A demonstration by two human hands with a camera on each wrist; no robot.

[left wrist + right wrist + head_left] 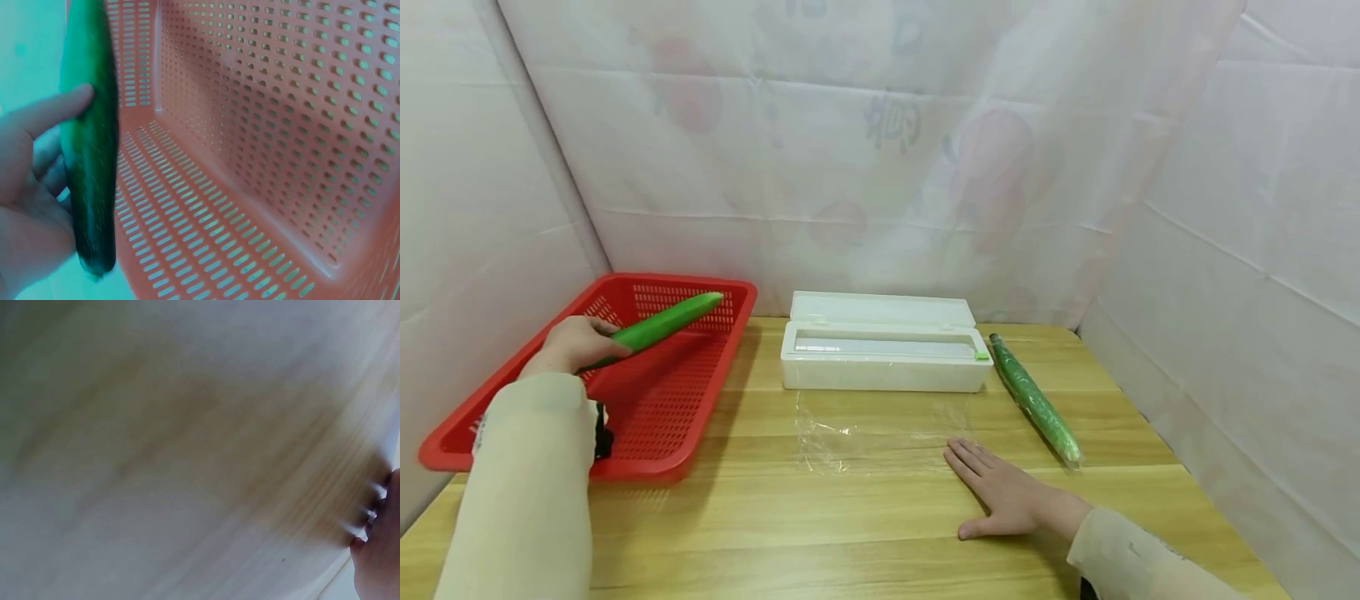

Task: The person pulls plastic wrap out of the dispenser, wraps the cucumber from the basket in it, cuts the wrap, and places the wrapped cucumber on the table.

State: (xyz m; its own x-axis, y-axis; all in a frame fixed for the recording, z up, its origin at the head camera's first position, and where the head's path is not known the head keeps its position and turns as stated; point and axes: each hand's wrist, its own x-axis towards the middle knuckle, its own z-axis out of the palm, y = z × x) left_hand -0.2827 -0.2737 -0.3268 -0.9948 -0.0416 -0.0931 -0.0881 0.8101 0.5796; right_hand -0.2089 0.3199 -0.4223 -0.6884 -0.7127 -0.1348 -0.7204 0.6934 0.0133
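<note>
My left hand [578, 340] grips a green cucumber [670, 322] above the red plastic basket [703, 408] at the left. In the left wrist view the thumb lies across the cucumber [94, 150] and the fingers curl behind it. On the wooden table, my right hand [1003, 492] rests with straight, spread fingers, its fingertips at the lower right corner of a sheet of clear plastic wrap [872, 437]. That sheet stretches forward from a white cling film box [880, 373] whose lid stands raised. Only part of the right hand [381, 550] shows at the edge of the right wrist view.
A second cucumber [1036, 402], wrapped in clear film, lies on the table to the right of the box. A small green piece [981, 356] sits at the box's right end. White curtains [865, 183] enclose the table [820, 542] at the back and sides.
</note>
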